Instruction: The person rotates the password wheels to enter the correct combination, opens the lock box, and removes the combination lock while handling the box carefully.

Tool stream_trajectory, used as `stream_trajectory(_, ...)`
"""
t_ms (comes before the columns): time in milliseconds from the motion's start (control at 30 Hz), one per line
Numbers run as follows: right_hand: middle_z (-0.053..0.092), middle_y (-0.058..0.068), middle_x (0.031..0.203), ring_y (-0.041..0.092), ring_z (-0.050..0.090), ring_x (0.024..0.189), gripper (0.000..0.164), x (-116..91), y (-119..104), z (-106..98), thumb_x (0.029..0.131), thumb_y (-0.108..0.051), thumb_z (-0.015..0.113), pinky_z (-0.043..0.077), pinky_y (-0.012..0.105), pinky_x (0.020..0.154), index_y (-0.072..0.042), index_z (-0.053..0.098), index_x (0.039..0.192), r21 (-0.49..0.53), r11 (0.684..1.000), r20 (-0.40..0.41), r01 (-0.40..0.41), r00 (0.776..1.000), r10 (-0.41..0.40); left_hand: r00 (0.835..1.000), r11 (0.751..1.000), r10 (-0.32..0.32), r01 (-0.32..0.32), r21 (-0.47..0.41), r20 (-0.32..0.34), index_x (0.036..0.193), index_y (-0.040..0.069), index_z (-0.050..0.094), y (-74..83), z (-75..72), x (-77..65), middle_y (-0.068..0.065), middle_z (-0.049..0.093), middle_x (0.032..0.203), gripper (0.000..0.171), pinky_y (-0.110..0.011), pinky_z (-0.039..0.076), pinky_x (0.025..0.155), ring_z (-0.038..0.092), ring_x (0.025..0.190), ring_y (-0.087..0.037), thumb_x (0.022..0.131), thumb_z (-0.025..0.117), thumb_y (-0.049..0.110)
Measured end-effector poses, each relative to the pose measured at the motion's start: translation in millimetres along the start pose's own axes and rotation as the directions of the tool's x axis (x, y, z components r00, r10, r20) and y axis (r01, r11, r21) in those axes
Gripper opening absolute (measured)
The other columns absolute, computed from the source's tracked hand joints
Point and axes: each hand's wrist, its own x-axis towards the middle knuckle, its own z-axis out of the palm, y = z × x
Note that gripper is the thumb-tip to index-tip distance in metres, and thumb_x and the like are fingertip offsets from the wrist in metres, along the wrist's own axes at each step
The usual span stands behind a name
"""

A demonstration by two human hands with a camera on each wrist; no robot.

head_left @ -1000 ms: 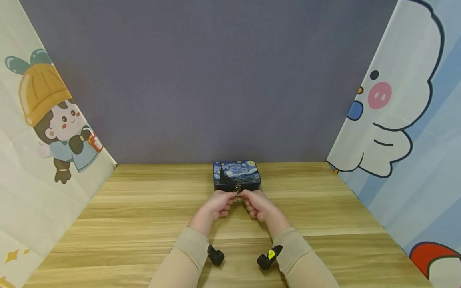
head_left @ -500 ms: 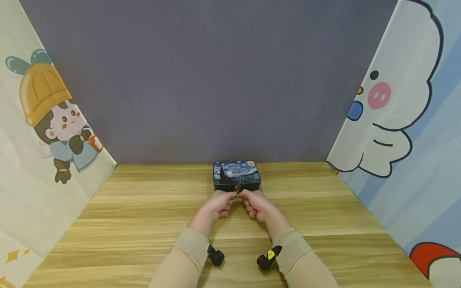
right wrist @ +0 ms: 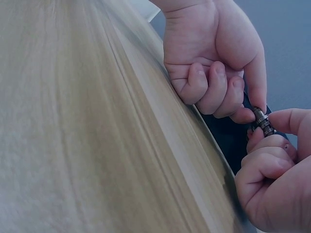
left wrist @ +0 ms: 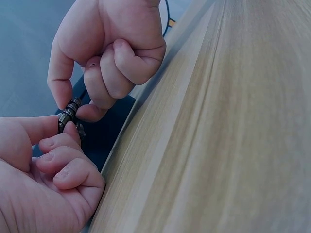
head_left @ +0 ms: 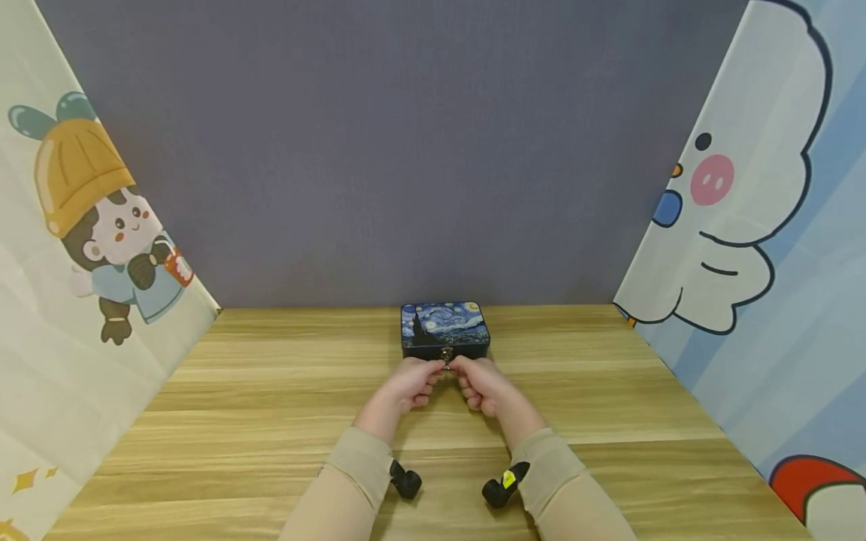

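A small tin box with a blue starry-night painting on its lid lies closed against the back wall. At its front latch is a small dark metal combination padlock with ridged number dials. My left hand pinches one end of the padlock between thumb and index finger, its other fingers curled in. From the other side my right hand pinches the dial part of the padlock with thumb and index finger. In the head view the fingertips mostly hide the padlock.
The box stands on a wood-grain table before a grey back wall. Cartoon-printed sheets flank it at left and right. A black wrist-camera mount sits on each beige sleeve.
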Motion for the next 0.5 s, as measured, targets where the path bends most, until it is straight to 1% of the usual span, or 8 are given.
stream_trajectory(233, 0.032, -0.007, 0.055, 0.005, 0.023, 0.042, 0.022, 0.2, 0.3, -0.5, 0.088, -0.022, 0.063, 0.02, 0.02, 0.038, -0.012, 0.051, 0.071, -0.009, 1.0, 0.0, 0.002, 1.0, -0.002, 1.0, 1.0, -0.002, 0.002, 0.004, -0.003, 0.103, -0.009, 0.061, 0.2, 0.0, -0.9, 0.005, 0.035, 0.061, 0.033, -0.022, 0.021, 0.043, 0.021, 0.046, -0.007, 0.104, 0.056, 0.023)
stream_trajectory(500, 0.032, -0.007, 0.055, 0.005, 0.024, 0.043, 0.021, 0.1, 0.1, -0.1, 0.087, -0.022, 0.063, 0.02, 0.02, 0.037, -0.013, 0.051, 0.071, -0.005, 1.0, 0.0, 0.0, 1.0, 0.0, 1.0, 1.0, 0.002, -0.002, 0.005, -0.007, 0.099, -0.006, 0.061, 0.0, 0.5, -0.2, 0.006, 0.035, 0.06, 0.03, -0.022, 0.022, 0.043, 0.021, 0.046, -0.007, 0.104, 0.057, 0.023)
